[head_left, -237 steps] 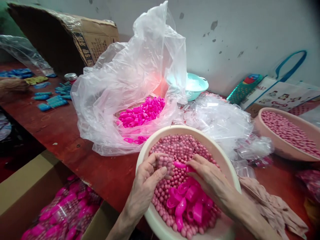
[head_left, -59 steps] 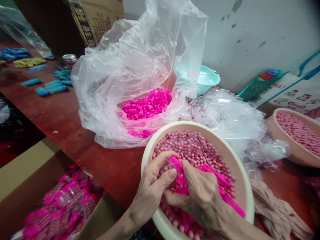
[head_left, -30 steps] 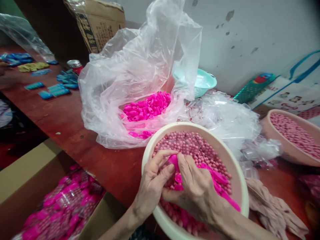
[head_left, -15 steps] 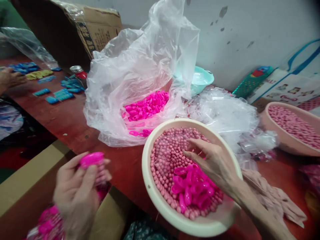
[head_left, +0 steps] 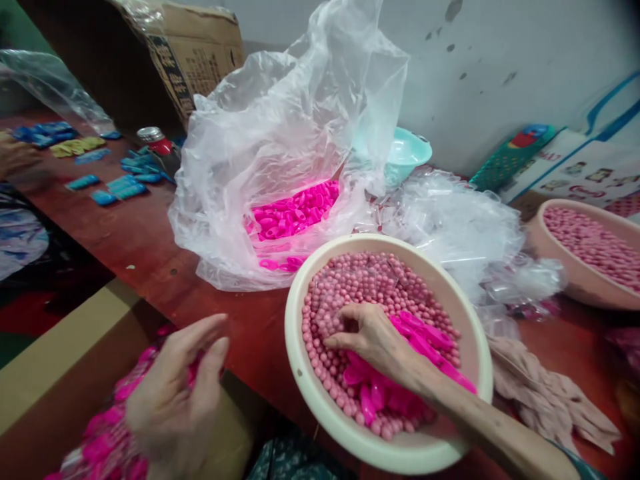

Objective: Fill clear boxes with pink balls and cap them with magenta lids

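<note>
My left hand (head_left: 175, 393) hovers over an open cardboard box (head_left: 60, 367), its thumb and fingers apart and nothing visible between them. Inside that box lies a heap of pink-capped packs (head_left: 107, 433). My right hand (head_left: 373, 337) reaches into a cream basin (head_left: 295, 373), thumb and index finger curved with a gap between them. Its fingertips are at the pink beads (head_left: 320, 360), beside clear plastic film (head_left: 333, 300) lying on them. Bright pink plastic caps (head_left: 377, 393) are piled on the beads, partly hidden beneath my right wrist.
Behind the basin, a large clear bag (head_left: 215, 180) holds more pink caps (head_left: 295, 213). Clear plastic pieces (head_left: 450, 220) are heaped to its right, near another bead basin (head_left: 550, 257) and a pale glove (head_left: 540, 393). A co-worker's hand (head_left: 17, 157) is at far left beside blue packs (head_left: 120, 190).
My left hand has let go of the pink-capped bead pack it held, over the box. My right hand has moved left and down to the beads.
</note>
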Available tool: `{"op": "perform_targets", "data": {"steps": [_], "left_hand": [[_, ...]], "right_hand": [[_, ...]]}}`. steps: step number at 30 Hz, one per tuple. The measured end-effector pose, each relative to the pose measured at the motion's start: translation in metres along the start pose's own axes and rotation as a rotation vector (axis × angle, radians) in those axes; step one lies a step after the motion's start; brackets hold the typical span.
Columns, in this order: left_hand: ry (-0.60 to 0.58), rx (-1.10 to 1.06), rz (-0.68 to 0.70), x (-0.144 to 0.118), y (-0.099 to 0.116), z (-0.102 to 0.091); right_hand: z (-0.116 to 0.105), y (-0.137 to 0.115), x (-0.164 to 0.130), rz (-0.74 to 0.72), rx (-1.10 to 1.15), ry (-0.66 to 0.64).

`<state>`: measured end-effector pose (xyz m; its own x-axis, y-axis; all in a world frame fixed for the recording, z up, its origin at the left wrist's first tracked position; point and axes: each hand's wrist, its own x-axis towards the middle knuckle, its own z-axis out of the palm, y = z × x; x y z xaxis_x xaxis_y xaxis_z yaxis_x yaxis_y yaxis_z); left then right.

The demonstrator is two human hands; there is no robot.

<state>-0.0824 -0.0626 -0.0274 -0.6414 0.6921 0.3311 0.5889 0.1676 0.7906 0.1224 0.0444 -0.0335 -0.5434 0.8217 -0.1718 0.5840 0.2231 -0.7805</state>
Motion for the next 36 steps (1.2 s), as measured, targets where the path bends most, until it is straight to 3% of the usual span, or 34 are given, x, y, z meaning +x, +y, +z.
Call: {"op": "perform_targets", "data": {"steps": [2,4,8,11,15,20,24,26,28,32,34,36], "left_hand": [[-0.149,-0.133,0.017,-0.004,0.029,0.015],[-0.383,-0.285,-0.014,-0.006,0.045,0.028],[-0.807,-0.530,-0.194,-0.005,0.053,0.053],[-0.974,-0.647,-0.289,-0.003,0.057,0.066],[-1.039,-0.830,-0.417,-0.002,0.061,0.072],[-0.947,-0.859,-0.476,-0.003,0.061,0.073],[-0.998,-0.875,-0.451,-0.003,0.061,0.073],[-1.031,-0.870,-0.449,-0.003,0.060,0.073],[-1.061,-0.828,-0.459,-0.003,0.058,0.074],[-1.106,-0.807,-0.476,-0.001,0.057,0.074],[-1.122,-0.844,-0.499,0.000,0.058,0.074],[-1.114,-0.870,-0.522,0.002,0.060,0.074]], "right_hand": [[-0.008,0.001,-0.001,-0.003,0.101,-0.027],[-0.014,0.000,-0.005,0.025,0.255,-0.036],[-0.017,-0.007,-0.016,0.106,0.561,-0.029],[-0.016,-0.010,-0.024,0.129,0.742,-0.047],[-0.027,-0.004,-0.031,0.139,0.816,-0.124],[-0.037,0.011,-0.031,0.051,0.349,0.122],[-0.035,0.009,-0.029,-0.085,0.351,0.220],[-0.036,0.004,-0.028,-0.198,0.329,0.195],[-0.040,0.000,-0.026,-0.255,0.265,0.070],[-0.049,0.004,-0.024,-0.203,0.284,-0.124],[-0.053,0.013,-0.022,-0.129,0.358,-0.097],[-0.057,0.023,-0.021,-0.069,0.321,0.039]]}}
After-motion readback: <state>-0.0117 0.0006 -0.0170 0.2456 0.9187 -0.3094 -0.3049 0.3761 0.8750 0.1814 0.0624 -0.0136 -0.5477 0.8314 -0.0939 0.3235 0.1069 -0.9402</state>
